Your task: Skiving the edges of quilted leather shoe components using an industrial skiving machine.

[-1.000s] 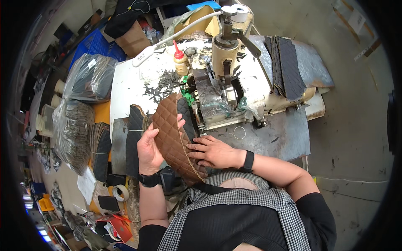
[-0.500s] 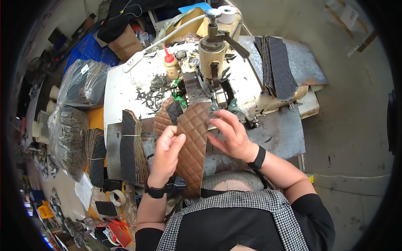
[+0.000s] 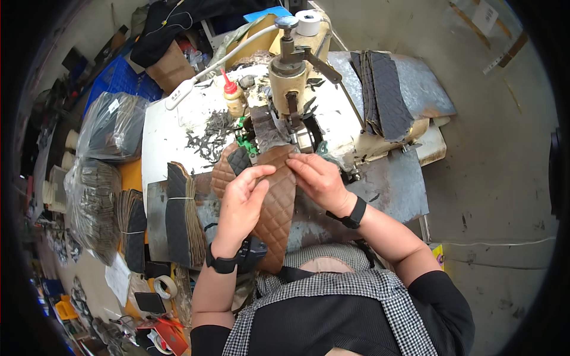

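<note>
A long brown quilted leather piece (image 3: 276,216) runs from the machine head down toward my lap. My right hand (image 3: 317,181) pinches its upper right edge between thumb and fingertips, close under the machine (image 3: 288,83). Over its left edge lies my left hand (image 3: 240,204), the index finger stretched across the leather and the thumb held apart from it. Another brown quilted piece (image 3: 222,172) and a small black quilted piece (image 3: 239,160) lie left of the machine's work point, partly covered. The contact between leather and machine parts is too small to make out.
Black scraps (image 3: 211,130) and a red-capped bottle (image 3: 233,98) are on the white tabletop. Tied black quilted pieces (image 3: 181,213) lie at left; more black panels (image 3: 383,98) sit at right. Plastic-wrapped bundles (image 3: 95,207) stand farther left. A grey metal plate (image 3: 389,190) extends right.
My right hand has closed on the leather's upper edge. My left fingers have opened from their grip and the index reaches across the piece. The whole view has shifted slightly.
</note>
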`<state>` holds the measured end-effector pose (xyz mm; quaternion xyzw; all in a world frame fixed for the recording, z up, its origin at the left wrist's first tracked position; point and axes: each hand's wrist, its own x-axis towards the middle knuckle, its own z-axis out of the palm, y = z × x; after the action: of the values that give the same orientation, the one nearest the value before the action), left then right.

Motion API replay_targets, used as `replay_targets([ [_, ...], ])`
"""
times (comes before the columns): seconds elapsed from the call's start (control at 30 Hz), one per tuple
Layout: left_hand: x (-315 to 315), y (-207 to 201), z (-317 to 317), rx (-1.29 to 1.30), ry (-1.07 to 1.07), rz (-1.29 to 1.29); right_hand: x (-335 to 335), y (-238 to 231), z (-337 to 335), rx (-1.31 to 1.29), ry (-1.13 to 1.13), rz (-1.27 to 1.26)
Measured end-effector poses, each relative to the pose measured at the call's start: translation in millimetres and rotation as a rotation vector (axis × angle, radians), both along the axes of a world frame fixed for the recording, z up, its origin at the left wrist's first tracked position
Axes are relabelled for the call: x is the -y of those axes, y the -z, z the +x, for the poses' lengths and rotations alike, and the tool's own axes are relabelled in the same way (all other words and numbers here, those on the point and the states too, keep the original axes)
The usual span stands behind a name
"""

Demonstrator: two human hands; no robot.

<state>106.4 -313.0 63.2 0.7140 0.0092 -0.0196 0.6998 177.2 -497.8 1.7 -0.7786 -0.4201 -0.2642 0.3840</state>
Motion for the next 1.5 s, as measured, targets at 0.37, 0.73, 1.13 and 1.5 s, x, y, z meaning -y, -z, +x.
replay_targets([
  [0.37,-0.7,9.8,20.7,-0.104,0.219,-0.117,29.7,-11.1,-1.1,0.068,0.13,-0.054],
  [0.73,-8.5,19.3,43.9,-0.115,0.324,-0.006,27.4,-28.4,4.8,0.139,0.179,-0.177],
  [1.13,-99.4,110.7,20.6,0.005,-0.41,0.801,159.2,-90.2,74.8,-0.894,0.356,0.471],
  [1.5,-93.0,98.2,16.9,0.144,-0.381,0.443,153.5,-77.6,55.0,-0.335,0.802,0.308],
])
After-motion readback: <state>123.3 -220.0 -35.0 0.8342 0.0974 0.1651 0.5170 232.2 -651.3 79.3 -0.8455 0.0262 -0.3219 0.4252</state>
